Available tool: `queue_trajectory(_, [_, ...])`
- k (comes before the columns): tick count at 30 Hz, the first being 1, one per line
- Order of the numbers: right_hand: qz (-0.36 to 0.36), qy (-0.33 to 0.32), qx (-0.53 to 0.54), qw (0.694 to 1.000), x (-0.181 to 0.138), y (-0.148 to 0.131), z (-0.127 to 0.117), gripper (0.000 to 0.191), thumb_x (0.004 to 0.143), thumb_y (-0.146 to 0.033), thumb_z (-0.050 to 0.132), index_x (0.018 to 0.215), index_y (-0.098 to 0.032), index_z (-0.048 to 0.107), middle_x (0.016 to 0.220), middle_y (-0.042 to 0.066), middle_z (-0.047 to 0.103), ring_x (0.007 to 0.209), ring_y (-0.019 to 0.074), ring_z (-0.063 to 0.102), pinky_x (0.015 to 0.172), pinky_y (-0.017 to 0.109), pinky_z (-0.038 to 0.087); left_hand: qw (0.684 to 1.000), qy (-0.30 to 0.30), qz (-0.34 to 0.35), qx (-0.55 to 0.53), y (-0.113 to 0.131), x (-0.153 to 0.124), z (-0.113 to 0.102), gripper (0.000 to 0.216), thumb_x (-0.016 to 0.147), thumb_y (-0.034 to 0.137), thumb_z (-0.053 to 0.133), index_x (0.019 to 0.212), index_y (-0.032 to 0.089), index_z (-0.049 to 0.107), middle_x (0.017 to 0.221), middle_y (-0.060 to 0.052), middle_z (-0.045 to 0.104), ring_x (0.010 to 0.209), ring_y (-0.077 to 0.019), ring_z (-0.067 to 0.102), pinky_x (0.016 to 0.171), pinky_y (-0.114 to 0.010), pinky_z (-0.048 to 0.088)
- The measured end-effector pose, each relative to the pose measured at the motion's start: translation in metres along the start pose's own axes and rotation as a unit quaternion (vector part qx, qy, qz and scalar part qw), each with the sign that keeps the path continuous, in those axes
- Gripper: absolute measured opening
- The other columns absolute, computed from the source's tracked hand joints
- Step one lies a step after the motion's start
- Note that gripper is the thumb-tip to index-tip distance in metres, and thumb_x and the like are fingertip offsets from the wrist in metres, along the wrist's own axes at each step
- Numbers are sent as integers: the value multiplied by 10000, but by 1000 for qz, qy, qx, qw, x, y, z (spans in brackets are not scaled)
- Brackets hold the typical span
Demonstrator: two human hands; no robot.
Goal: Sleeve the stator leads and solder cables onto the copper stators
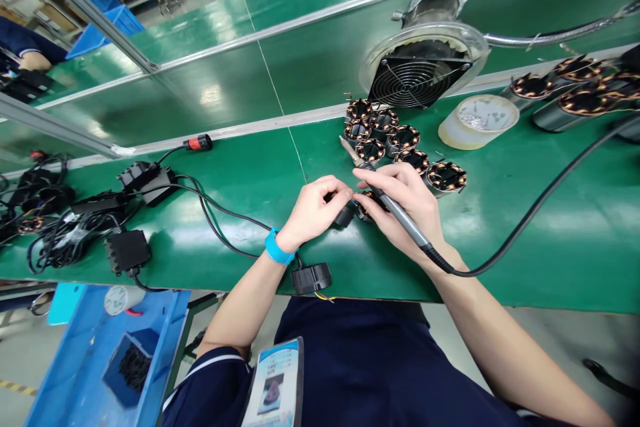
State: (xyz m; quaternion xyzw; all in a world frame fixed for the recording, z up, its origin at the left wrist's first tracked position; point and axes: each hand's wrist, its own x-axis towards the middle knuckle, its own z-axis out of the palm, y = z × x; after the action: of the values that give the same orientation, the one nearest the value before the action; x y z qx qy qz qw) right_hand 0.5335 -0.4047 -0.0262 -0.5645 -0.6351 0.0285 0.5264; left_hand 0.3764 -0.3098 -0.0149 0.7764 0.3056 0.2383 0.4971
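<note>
My right hand is wrapped round a soldering iron, its tip pointing up and left, away from my fingertips. The thumb and fingers of my left hand are pinched together, meeting my right fingertips over a copper-wound motor stator, mostly hidden. A bit of blue, perhaps a wire, shows between the hands. Beneath my left fingers is a black part. A thin pale strand, like solder wire, runs down from above to my left hand. What the left fingers pinch is hidden.
Several stators stand just beyond my hands, with more at right. Behind are a white tub and a fan on a duct. Black cabled boxes lie left; a black round cap sits at the front edge. The iron's cord trails right.
</note>
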Motion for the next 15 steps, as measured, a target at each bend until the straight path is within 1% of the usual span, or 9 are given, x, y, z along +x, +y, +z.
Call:
queue_trajectory(4, [-19, -5, 4, 1000, 3, -3, 2, 413, 976, -99, 593, 1322, -313, 663, 1014, 48, 604, 875, 176, 660, 796, 331, 575, 1000, -13, 8, 15, 0, -2, -1, 290, 986, 341, 557, 772, 171, 656, 815, -27, 628, 804, -160, 574, 766, -279, 427])
queue_trajectory(7, [-30, -11, -8, 999, 4, -4, 5, 407, 986, -100, 577, 1328, -305, 659, 1010, 50, 580, 853, 165, 642, 788, 324, 574, 1000, -24, 12, 7, -1, -3, -2, 277, 996, 334, 549, 802, 166, 655, 843, -30, 636, 822, -160, 584, 785, -278, 431])
queue_trajectory(10, [-23, -8, -25, 999, 2, -6, 6, 409, 987, -116, 570, 1337, -310, 656, 996, 51, 570, 850, 168, 636, 779, 323, 580, 999, -34, 12, 7, -1, -3, -4, 252, 993, 324, 558, 820, 167, 651, 854, -28, 646, 835, -160, 590, 800, -276, 437])
queue_trajectory(15, [-3, 20, -42, 999, -7, -10, 5, 448, 963, -100, 602, 1351, -317, 654, 1001, 55, 597, 850, 173, 640, 783, 328, 591, 999, -47, 3, 1, -3, -3, -6, 225, 991, 332, 561, 879, 171, 672, 931, -45, 695, 899, -175, 620, 860, -292, 452])
